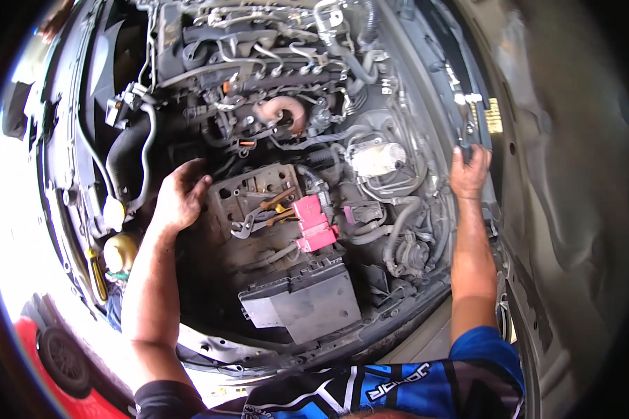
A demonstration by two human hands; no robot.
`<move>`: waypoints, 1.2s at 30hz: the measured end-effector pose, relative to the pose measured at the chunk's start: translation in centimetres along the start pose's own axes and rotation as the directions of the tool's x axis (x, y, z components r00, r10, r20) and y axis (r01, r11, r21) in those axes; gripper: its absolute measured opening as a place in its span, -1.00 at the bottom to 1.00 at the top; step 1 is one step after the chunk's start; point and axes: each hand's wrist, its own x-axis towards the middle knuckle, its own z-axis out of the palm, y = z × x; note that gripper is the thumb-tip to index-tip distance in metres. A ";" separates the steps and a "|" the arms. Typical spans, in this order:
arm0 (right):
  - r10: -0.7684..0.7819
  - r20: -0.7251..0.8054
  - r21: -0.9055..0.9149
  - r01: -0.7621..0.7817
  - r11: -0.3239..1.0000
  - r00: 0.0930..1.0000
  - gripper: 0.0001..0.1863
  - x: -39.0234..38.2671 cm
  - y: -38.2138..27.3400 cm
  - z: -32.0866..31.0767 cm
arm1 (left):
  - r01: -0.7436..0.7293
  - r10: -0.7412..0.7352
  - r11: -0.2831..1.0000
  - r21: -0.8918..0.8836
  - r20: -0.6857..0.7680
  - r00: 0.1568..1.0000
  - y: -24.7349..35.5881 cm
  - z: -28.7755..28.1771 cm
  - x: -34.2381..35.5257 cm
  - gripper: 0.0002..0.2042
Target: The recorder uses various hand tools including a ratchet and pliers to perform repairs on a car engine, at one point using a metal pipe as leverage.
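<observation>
My left hand (182,195) is beside the left edge of a rusty metal battery tray (223,199) in the engine bay. Its thumb and fingers are apart, and nothing shows between them. Far to the right, my right hand (470,173) has its fingers round the near end of a ratchet-like chrome and dark tool (467,126) on the ledge by the windscreen; its exact kind is hard to make out. Pliers (243,227) and other hand tools lie on the tray, next to a red plastic terminal cover (314,222).
Nearer me sits a black fuse box (307,300). The engine (258,63) with its pipes fills the far side. A white-topped reservoir (377,160) stands right of centre. At the left edge are a yellow-handled screwdriver (96,274) and a yellowish round cap (120,253). A red car (38,363) stands lower left.
</observation>
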 end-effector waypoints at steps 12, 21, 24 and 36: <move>0.002 0.055 -0.065 0.001 0.998 0.999 -0.62 0.5 -1.3 0.2 | 0.163 -0.080 0.954 -0.250 0.313 0.947 3.4 16.6 9.1 -0.43; 0.030 0.087 -0.051 -0.025 0.998 0.996 -0.62 0.0 -0.4 -0.1 | 0.414 -0.414 0.907 -0.077 0.011 0.910 1.7 24.4 19.2 -0.20; 0.029 0.077 -0.079 -0.022 0.997 0.997 -0.62 0.3 -0.3 -0.8 | 0.386 -0.384 0.922 -0.008 0.094 0.919 3.3 23.9 20.0 -0.24; 0.031 0.090 0.024 -0.033 0.999 0.995 -0.59 1.2 -1.6 -0.3 | 0.044 -0.041 0.999 0.005 -0.246 0.968 -4.2 28.0 19.8 -0.37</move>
